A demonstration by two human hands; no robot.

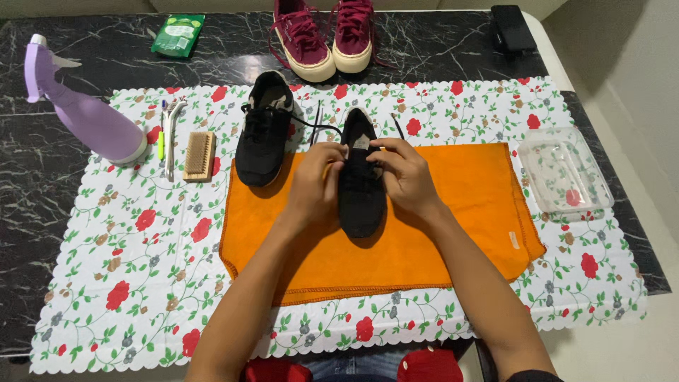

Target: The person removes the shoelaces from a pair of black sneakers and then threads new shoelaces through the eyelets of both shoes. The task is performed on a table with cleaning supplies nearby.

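Note:
Both of my hands are on a black sneaker [361, 205] lying on an orange cloth [460, 226]. My left hand [315, 185] grips its left side near the laces. My right hand [404, 175] pinches the laces by the tongue. A second black sneaker [263, 129] rests beside it to the left, half on the cloth, with its black lace trailing toward the first shoe.
A floral mat [141, 269] covers the dark marble table. On it are a wooden brush [199, 156], thin brushes [168, 134] and a clear plastic tray [564, 172]. A purple spray bottle [88, 113], green packet [178, 34], maroon sneakers [327, 35] and a black case [513, 28] lie around.

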